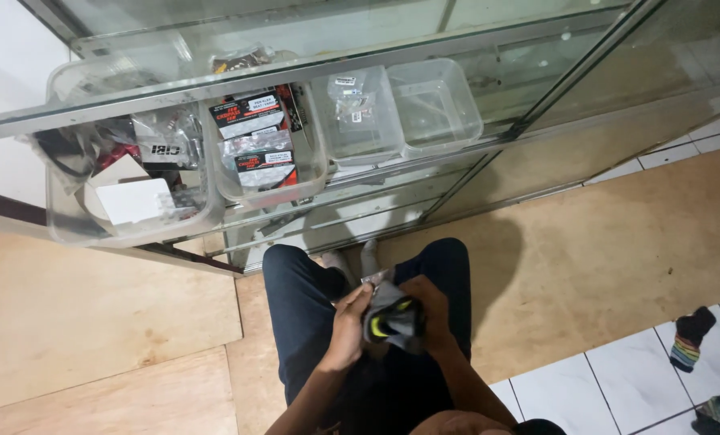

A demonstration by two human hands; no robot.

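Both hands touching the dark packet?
Touching. Head view: left hand and right hand both wrap the dark packet, fingers overlapping its edges.

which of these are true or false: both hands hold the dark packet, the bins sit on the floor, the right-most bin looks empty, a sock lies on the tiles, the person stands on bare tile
1. Both hands hold the dark packet. True: the left hand and right hand grip the dark packet with yellow marks.
2. The clear bins sit on the floor. False: the clear bins rest on a shelf in the glass cabinet.
3. The right-most bin looks empty. True: nothing shows in the right-most bin.
4. A sock lies on the tiles. True: a striped sock lies at the right.
5. The person stands on bare tile. False: a wooden board lies underfoot.
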